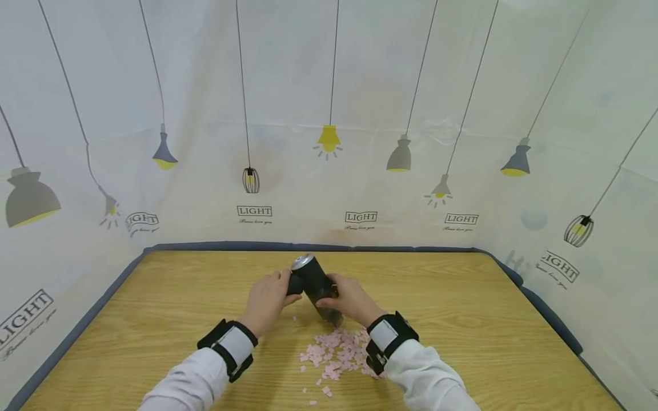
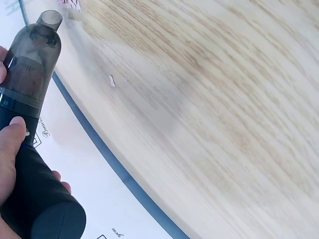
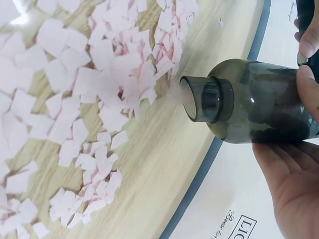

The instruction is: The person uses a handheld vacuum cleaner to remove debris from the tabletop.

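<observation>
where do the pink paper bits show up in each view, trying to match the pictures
Head: the pink paper bits lie lower middle, slightly right of center, just below the smoky nozzle.
Left wrist: a sliver of the pile at the top edge, far left; one lone bit sits lower.
Right wrist: spread over much of the left half.
Shared landmark: the smoky nozzle, visible in all three.

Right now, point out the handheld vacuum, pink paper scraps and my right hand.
Handheld vacuum (image 1: 315, 282), head view, on its dark body.
Pink paper scraps (image 1: 346, 349), head view, the pile's middle.
Right hand (image 1: 354, 300), head view, its back.
</observation>
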Available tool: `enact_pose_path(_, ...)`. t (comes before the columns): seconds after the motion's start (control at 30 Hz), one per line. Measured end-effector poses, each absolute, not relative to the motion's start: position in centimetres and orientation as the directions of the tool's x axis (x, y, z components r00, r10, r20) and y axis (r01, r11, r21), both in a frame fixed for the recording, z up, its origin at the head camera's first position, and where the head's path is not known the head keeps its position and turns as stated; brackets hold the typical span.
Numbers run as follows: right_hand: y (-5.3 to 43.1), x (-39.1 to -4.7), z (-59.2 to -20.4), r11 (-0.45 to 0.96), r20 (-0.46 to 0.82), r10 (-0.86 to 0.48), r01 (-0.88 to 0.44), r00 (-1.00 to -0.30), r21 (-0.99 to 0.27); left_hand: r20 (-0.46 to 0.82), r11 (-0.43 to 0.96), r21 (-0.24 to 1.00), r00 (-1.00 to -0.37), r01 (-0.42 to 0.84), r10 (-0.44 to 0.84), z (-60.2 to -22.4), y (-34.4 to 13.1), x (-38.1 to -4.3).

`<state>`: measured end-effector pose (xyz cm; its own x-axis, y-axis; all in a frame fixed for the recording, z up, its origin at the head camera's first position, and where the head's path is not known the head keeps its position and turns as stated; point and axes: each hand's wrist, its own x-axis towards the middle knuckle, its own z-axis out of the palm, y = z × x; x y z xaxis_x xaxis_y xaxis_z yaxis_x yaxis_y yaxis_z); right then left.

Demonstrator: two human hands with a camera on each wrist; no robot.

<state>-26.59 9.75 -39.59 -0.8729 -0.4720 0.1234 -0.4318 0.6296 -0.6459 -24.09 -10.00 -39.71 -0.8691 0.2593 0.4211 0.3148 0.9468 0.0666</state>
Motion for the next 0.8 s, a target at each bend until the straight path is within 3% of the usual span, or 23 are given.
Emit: enact_pose_path(0.8, 9.30, -26.34, -39.45, 0.616, 0.119, -0.507, -0.456, -0.854, -0.642, 0.406, 0.940, 0.075, -0.871, 0.334, 0.277, -39.72, -10.94, -24.10)
